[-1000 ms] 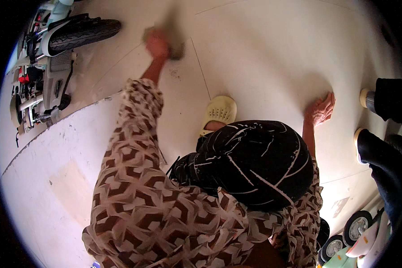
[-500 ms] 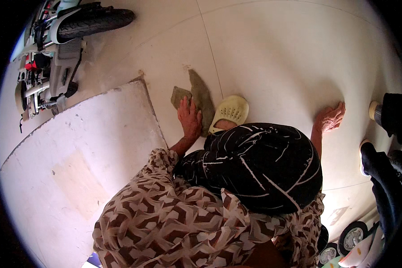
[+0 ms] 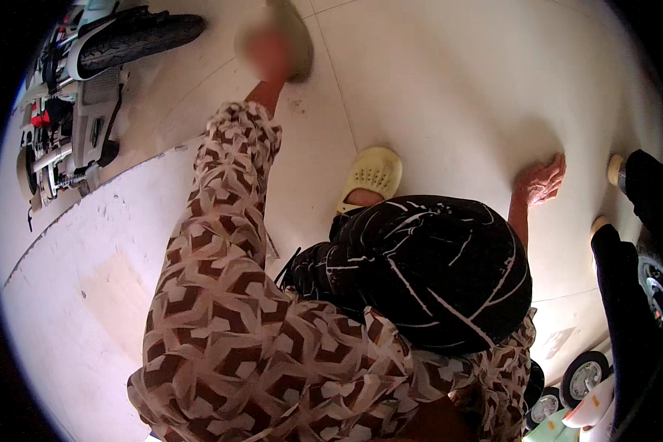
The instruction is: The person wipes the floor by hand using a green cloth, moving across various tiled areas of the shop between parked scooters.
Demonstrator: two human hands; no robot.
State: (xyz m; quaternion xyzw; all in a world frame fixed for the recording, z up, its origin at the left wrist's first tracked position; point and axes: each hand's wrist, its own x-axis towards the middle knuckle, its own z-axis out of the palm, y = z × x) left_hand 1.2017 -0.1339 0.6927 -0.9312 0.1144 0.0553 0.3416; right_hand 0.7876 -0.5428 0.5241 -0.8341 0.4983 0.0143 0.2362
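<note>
At the top of the frame, left of centre, the left hand [image 3: 267, 53] is stretched far forward and pressed on a crumpled olive-green cloth rag [image 3: 296, 40] lying on the pale tiled floor [image 3: 449, 88]; motion blur hides how far the fingers curl, though they seem closed over a fold. The rag looks soft, light and limp, likely best gripped by a bunched handful in its middle. At centre right, the right hand [image 3: 539, 179] lies flat and open on the floor, holding nothing. A yellow perforated clog [image 3: 373, 175] sits centre frame. No labels or packages show clearly.
</note>
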